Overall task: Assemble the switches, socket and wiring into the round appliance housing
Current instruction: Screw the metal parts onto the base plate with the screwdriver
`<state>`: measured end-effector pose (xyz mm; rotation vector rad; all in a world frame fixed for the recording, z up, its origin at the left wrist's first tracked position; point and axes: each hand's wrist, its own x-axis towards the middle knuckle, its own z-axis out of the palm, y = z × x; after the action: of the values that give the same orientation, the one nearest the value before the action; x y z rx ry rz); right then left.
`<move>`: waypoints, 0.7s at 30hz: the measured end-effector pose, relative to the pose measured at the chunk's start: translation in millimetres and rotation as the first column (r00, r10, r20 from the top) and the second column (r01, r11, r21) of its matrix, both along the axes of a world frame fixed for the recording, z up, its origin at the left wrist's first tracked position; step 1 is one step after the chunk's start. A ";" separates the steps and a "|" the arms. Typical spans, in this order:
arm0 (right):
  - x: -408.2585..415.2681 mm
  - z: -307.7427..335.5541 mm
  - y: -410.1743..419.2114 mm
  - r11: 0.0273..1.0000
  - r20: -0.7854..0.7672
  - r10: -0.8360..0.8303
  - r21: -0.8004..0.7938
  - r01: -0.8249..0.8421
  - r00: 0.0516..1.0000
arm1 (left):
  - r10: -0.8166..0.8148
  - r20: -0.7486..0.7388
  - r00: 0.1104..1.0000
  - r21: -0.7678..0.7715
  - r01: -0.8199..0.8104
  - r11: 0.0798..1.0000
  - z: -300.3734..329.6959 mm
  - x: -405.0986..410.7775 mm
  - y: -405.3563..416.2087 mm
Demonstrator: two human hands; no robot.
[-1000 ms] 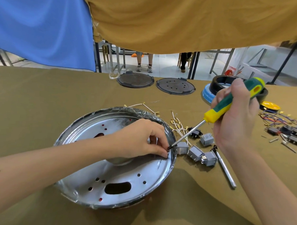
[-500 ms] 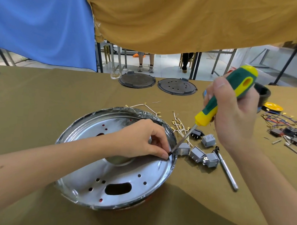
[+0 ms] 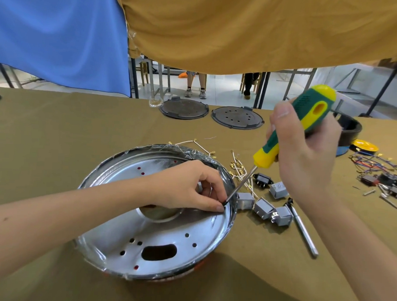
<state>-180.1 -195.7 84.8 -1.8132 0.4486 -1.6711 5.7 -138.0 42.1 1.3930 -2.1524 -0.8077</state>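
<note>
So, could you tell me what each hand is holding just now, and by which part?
The right hand grips the screwdriver by its green-and-yellow handle. The left hand pinches something small at the housing rim; what it is cannot be told.

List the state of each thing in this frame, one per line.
Round housing: open side up on the table, film on its rim.
Screwdriver: tilted, tip at the housing's inner right wall.
Right hand: grips the screwdriver handle.
Left hand: fingers curled at the tip; what they pinch is hidden.
Grey switches: loose beside the housing.
White wires: loose on the table.
</note>
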 end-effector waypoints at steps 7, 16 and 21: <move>5.1 22.5 -0.9 0.987 -0.263 0.133 -0.053 -0.152 0.955 | 0.008 -0.008 1.000 0.039 -0.008 0.999 1.2 1.6 -2.5; 10.4 44.8 -3.6 0.957 -0.530 0.212 -0.059 -0.285 0.821 | 0.044 0.018 0.999 0.013 -0.044 0.999 -0.6 4.8 -1.0; 13.0 51.5 -2.3 0.947 -0.578 0.230 -0.054 -0.318 0.783 | 0.050 0.037 0.998 -0.018 -0.049 0.999 1.2 1.7 -1.5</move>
<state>-167.0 -198.1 136.3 -2.3589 0.2812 -0.9636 7.5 -139.5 43.4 1.4582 -2.1391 -0.7488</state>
